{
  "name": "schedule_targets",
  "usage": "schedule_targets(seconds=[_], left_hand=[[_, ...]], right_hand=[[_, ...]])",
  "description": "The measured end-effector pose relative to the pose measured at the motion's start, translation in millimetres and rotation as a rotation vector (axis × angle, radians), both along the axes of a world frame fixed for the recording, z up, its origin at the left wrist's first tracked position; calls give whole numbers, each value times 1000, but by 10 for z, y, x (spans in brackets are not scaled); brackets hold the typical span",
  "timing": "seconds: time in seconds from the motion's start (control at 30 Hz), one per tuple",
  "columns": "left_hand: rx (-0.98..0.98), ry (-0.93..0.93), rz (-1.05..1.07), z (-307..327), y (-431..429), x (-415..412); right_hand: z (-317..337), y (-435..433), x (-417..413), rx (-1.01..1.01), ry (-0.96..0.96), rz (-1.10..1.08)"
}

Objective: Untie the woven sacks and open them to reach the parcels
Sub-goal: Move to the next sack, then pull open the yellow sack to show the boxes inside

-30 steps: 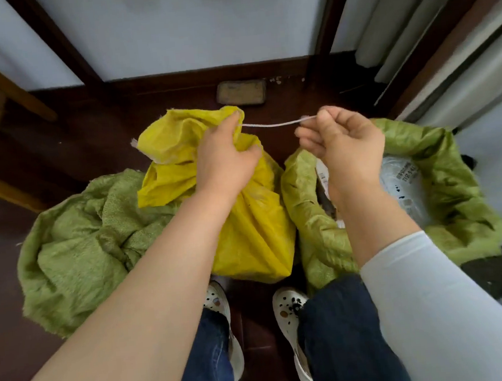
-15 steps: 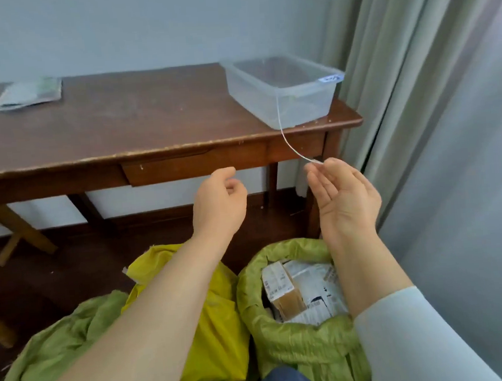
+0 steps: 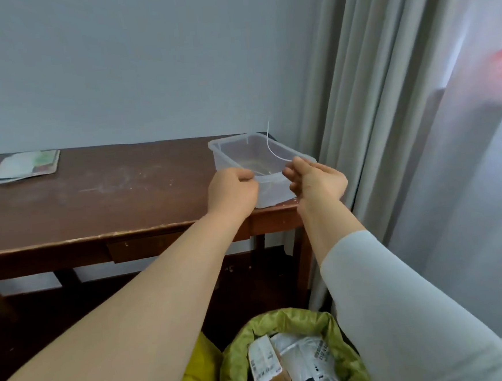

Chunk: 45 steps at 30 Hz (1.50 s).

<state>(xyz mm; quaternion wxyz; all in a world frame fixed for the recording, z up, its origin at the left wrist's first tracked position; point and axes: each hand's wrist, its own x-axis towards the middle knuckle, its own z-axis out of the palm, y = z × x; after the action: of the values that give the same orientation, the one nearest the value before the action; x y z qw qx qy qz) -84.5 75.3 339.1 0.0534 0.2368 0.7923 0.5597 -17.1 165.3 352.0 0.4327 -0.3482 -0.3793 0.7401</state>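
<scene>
My right hand (image 3: pixel 315 182) pinches a thin white string (image 3: pixel 268 147) over the clear plastic bin (image 3: pixel 269 195) on the desk. The string curls up above the bin. My left hand (image 3: pixel 231 189) is a closed fist at the bin's near left rim, and I see nothing in it. Low in the view, the green woven sack (image 3: pixel 284 320) stands open, with labelled parcels (image 3: pixel 299 364) showing inside. To its left is the yellow sack (image 3: pixel 198 375), mostly hidden by my left arm.
The bin sits at the right end of a brown wooden desk (image 3: pixel 109 198), and some thin strings lie in its bottom. A flat packet (image 3: pixel 24 166) lies at the desk's far left. Grey curtains (image 3: pixel 373 120) hang to the right.
Both hands rose from the yellow sack to the bin on the desk. The right hand carried the string away from the sack. The view tilted up from floor to desk.
</scene>
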Motion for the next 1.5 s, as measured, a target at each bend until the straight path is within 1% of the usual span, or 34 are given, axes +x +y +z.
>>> schedule_targets(seconds=[0.1,0.2,0.33,0.43,0.53,0.67,0.77,0.93,1.0,1.13,1.23,1.3,1.33,1.43,1.47,1.5], left_hand=[[3,7,9,21,20,-114],[-7,-8,14,-34,-27,-187],[-27,-37,7,-156,-105,-195],[-18,-73,8,-255,-189,-185],[-30,-109,37,-393,-344,-204],[-51,-148,100,-722,-635,-230],[-73,-218,151,-1070,-946,-273],[-109,-337,308,-1735,-1513,-455],[-179,-330,370,-1963,-1723,-513],[-399,-277,503,-2362,-2082,-664],[-607,-276,455,-2623,-2249,-755],[-686,-305,407,-2804,-2311,-811],[-678,-337,387,-2898,-2334,-838],[-535,-428,364,-3162,-2397,-906],[-550,-415,366,-3221,-2411,-901],[-608,-386,370,-3271,-2423,-889]], right_hand=[[80,89,-193,5,-113,51],[55,114,-310,93,-100,157],[-81,52,-366,70,-69,39],[-176,-67,-314,148,-40,4],[-338,-266,-220,250,-81,73],[-729,-618,-212,309,-223,232],[-1122,-906,-243,279,-327,383],[-1742,-1324,-397,179,-423,599],[-1987,-1465,-479,137,-465,650],[-2434,-1688,-649,81,-559,727],[-2706,-1790,-785,52,-631,752],[-2860,-1842,-860,33,-667,765],[-2916,-1867,-887,22,-679,774],[-3044,-1944,-958,-24,-694,815],[-3076,-1964,-985,-35,-709,822],[-3108,-1976,-1019,-33,-734,823]])
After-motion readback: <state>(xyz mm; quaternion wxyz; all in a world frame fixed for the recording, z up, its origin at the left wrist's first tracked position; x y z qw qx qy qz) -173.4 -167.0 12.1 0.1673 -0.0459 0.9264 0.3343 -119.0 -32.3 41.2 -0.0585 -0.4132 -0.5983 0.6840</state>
